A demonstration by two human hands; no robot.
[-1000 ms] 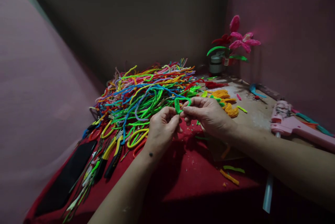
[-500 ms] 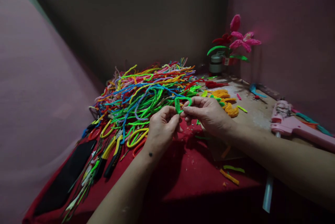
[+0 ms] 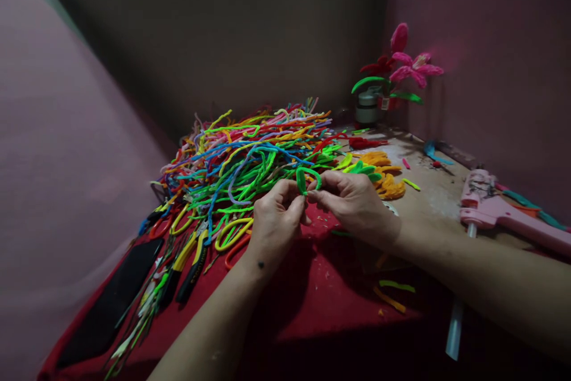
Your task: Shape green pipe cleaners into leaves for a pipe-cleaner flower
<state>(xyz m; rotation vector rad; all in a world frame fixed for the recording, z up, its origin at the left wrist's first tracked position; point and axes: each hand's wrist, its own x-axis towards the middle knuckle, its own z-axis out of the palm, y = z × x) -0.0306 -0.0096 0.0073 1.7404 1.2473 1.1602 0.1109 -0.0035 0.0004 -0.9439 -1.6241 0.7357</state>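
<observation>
A green pipe cleaner (image 3: 301, 180), bent into narrow loops, is pinched between my two hands above the red cloth. My left hand (image 3: 281, 211) grips its lower end between thumb and fingertips. The curved part on the other side is held by my right hand (image 3: 352, 202), thumb against the fingers. Just behind my hands lies a large heap of pipe cleaners (image 3: 263, 152) in many colours. Orange looped petals (image 3: 390, 186) and green looped leaves (image 3: 366, 170) rest beyond my right hand.
A pink glue gun (image 3: 495, 211) with a clear glue stick (image 3: 455, 327) lies at the right. Pliers (image 3: 196, 265), scissors (image 3: 232, 233) and a black phone (image 3: 111, 301) are at the left. At the back right stand pipe cleaner flowers (image 3: 417, 69) by a small jar (image 3: 367, 106).
The green pipe cleaner's loop has become rounder on the right. My right hand has shifted slightly lower and more of the green leaves show behind it.
</observation>
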